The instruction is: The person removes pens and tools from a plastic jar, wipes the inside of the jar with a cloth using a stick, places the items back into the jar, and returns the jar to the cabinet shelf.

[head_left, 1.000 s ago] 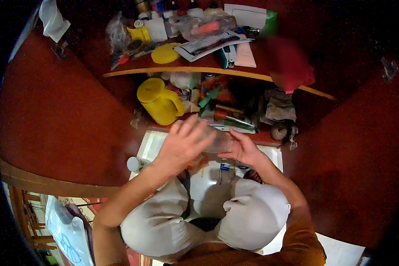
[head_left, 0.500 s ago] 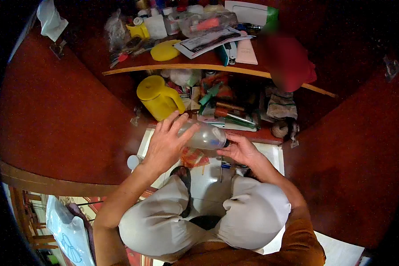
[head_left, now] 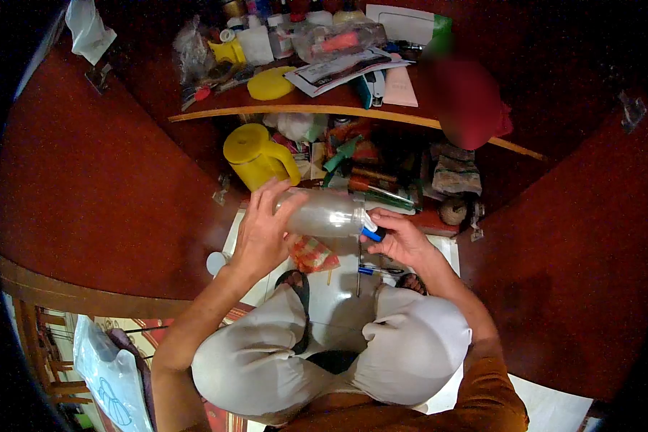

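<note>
My left hand (head_left: 261, 229) is wrapped round the base end of a clear plastic jar (head_left: 322, 214), which lies on its side in the air with its mouth to the right. A small white and blue item (head_left: 371, 235) sticks out at the mouth; its kind I cannot make out. The fingers of my right hand (head_left: 405, 239) close on this item, right against the jar's mouth. Below the jar, a red and orange patterned packet (head_left: 312, 255) lies on the white floor. Behind it stands a yellow lidded jug (head_left: 255, 155) in the lower shelf.
Open cabinet doors, left (head_left: 108, 194) and right (head_left: 569, 252), flank me. The upper shelf (head_left: 309, 108) carries bottles, papers, a stapler and a pink tube (head_left: 399, 86). A dark red cloth (head_left: 479, 104) hangs over its edge. Pens (head_left: 371, 271) and a white round lid (head_left: 217, 263) lie low down.
The white and blue item has gone from inside the jar to its mouth, at my right fingers. The jar is now more level, and my right hand has shifted slightly right.
</note>
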Demonstrator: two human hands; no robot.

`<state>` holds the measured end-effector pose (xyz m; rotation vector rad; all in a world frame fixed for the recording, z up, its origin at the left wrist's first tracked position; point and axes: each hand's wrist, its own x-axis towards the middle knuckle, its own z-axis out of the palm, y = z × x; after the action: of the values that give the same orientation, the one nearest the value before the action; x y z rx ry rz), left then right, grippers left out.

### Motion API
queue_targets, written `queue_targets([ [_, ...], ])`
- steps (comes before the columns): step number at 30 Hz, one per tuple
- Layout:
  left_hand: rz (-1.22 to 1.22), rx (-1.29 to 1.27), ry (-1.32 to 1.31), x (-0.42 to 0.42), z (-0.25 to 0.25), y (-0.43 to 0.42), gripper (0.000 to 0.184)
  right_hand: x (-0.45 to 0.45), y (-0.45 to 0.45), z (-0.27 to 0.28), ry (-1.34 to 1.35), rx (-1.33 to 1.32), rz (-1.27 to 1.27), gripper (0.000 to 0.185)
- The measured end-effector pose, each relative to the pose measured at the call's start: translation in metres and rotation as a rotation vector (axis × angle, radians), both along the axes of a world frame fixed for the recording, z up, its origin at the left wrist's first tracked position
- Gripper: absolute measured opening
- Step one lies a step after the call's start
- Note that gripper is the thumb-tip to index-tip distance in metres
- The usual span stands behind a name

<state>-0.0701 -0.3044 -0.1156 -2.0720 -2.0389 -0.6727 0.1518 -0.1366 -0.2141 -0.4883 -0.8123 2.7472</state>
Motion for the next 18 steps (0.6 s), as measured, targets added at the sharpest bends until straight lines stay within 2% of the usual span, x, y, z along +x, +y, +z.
queue_targets([
  [1,0.004,0.005,-0.030,0.000,-0.001,0.000,0.069,0.001,0.000,0.004,0.005,0.028,0.050,0.029],
  [4,0.024,0.029,-0.118,0.003,-0.002,0.000,0.067,0.001,-0.006,0.020,-0.106,0.101,-0.012,0.024],
  [10,0.045,0.078,-0.263,0.003,-0.005,-0.001,0.065,0.011,-0.010,0.050,-0.065,0.387,0.008,0.030],
  [15,0.046,0.091,-0.437,-0.004,-0.010,-0.003,0.074,0.023,-0.014,0.062,-0.052,0.361,-0.030,0.037],
  [18,0.044,0.088,-0.456,-0.002,-0.007,-0.005,0.070,0.029,-0.012,0.063,0.002,0.269,-0.007,0.040],
])
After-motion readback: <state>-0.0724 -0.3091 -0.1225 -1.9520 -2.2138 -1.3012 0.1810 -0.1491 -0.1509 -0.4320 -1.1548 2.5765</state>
